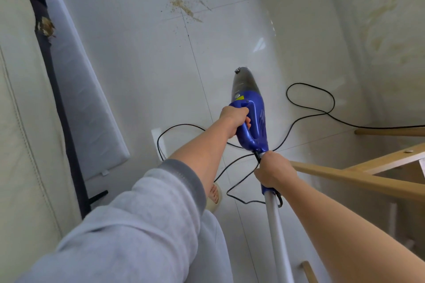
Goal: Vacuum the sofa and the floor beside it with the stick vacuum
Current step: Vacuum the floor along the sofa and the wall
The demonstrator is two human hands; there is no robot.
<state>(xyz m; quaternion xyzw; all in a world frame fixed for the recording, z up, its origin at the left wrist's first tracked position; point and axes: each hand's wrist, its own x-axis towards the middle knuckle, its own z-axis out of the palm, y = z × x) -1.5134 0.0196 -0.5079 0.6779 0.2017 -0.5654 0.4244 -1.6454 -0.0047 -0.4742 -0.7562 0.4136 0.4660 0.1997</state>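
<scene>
A blue stick vacuum (256, 119) with a dark translucent dust cup points away from me over the white tiled floor (142, 64). My left hand (235, 119) grips the loop handle on the blue body. My right hand (274, 171) grips the joint where the body meets the grey tube (277, 232), which runs back toward me. A patch of tan crumbs (184, 8) lies on the tiles farther ahead. The cream sofa (25, 122) fills the left edge, and a pale grey cushion (85, 99) leans along it, with crumbs (47, 26) in the dark gap.
The black power cord (310, 108) loops over the floor around the vacuum and off to the right. Light wooden furniture legs (345, 174) stand at the right. My foot in a slipper (215, 195) is below the left arm.
</scene>
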